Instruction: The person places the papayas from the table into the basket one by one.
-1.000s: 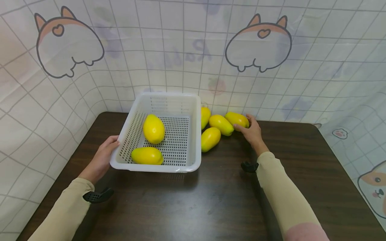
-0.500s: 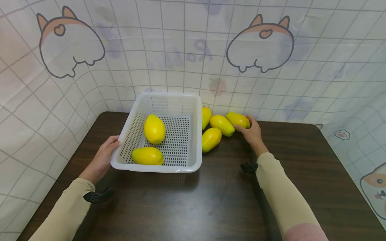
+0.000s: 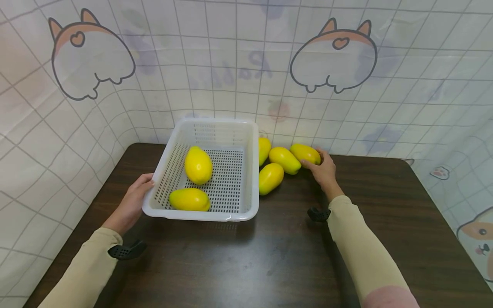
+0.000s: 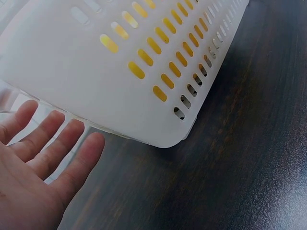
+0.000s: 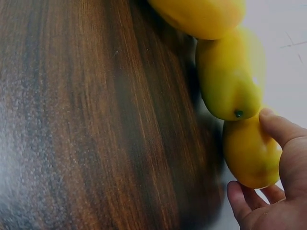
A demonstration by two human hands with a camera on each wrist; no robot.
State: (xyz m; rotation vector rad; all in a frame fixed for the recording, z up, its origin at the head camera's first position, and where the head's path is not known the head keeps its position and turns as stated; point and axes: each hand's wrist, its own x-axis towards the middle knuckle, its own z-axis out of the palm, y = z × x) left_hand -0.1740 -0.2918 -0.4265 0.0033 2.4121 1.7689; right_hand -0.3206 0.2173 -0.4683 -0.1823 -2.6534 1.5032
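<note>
In the head view, a white slotted plastic basket stands left of centre with two yellow mangoes inside: one mango further back, another mango at the front left. My left hand holds the basket's left rim, thumb over it and fingers below, as the left wrist view shows. At the back, my right hand grips the rightmost mango, its thumb on the near side and fingers round the right end. The right wrist view shows this mango against another mango.
Between basket and right hand lie more mangoes: a middle mango, a front mango, and a back mango partly hidden by the basket. All are on a dark wooden table. A white gridded cloth hangs behind the table's back edge.
</note>
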